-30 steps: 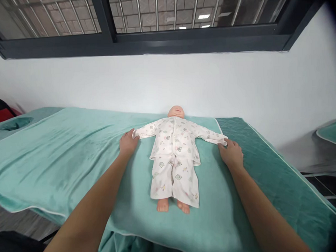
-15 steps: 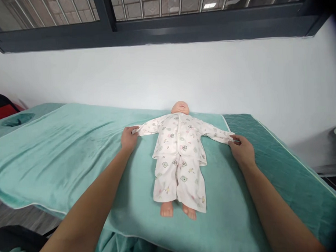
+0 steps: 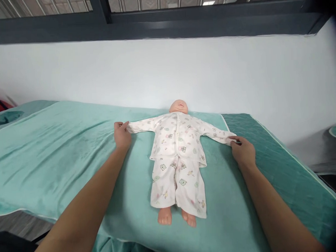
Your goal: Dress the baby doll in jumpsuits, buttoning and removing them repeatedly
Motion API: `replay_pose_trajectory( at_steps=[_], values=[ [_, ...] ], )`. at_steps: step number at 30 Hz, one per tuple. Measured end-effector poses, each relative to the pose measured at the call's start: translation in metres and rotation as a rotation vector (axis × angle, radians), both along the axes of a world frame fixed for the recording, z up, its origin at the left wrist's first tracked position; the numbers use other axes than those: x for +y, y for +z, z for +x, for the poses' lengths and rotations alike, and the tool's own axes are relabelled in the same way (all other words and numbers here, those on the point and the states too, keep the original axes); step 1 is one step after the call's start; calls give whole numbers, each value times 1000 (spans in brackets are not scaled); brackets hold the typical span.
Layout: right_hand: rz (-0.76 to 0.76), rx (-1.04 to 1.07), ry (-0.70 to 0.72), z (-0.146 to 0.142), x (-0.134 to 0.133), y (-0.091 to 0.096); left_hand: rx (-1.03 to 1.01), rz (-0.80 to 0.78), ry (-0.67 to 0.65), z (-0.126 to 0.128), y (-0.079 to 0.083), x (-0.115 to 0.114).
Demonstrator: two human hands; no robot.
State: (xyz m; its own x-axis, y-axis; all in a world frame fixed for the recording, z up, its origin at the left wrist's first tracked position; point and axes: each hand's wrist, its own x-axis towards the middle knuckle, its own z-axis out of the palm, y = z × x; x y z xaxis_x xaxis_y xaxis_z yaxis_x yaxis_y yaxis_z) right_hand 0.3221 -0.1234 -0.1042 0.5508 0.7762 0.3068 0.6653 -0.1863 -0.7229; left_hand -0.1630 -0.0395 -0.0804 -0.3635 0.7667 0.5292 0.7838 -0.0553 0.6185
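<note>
A baby doll point(image 3: 178, 106) lies on its back, dressed in a white patterned pajama top point(image 3: 179, 136) and matching pants point(image 3: 177, 186). Its bare feet point(image 3: 165, 216) stick out of the pant legs, and both sleeves are stretched out sideways. My left hand point(image 3: 122, 136) pinches the cuff of the sleeve on the left. On the other side, my right hand point(image 3: 242, 151) grips the cuff of the right-side sleeve between thumb and fingers. The doll's own hands are not visible.
Under the doll is a light green blanket point(image 3: 61, 144), spread over a darker green quilted cover point(image 3: 282, 173). A white wall point(image 3: 155, 71) with a dark window frame point(image 3: 181, 24) rises behind. Grey floor point(image 3: 19, 226) shows at lower left.
My left hand has moved left and slightly away from me, pulling its sleeve straighter. My right hand keeps its hold nearly in place. The view has shifted a little.
</note>
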Motion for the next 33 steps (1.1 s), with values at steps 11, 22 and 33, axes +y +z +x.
replay_pose_trajectory(
  at_steps=[11, 22, 33],
  values=[
    [188, 62, -131, 3, -6, 2, -137, 55, 66, -5, -5, 1],
    [248, -51, 322, -92, -83, 3, -105, -13, 83, -10, -3, -5],
    [103, -19, 312, -141, -168, -5, -37, -76, 78, 0, 6, -13]
  ],
)
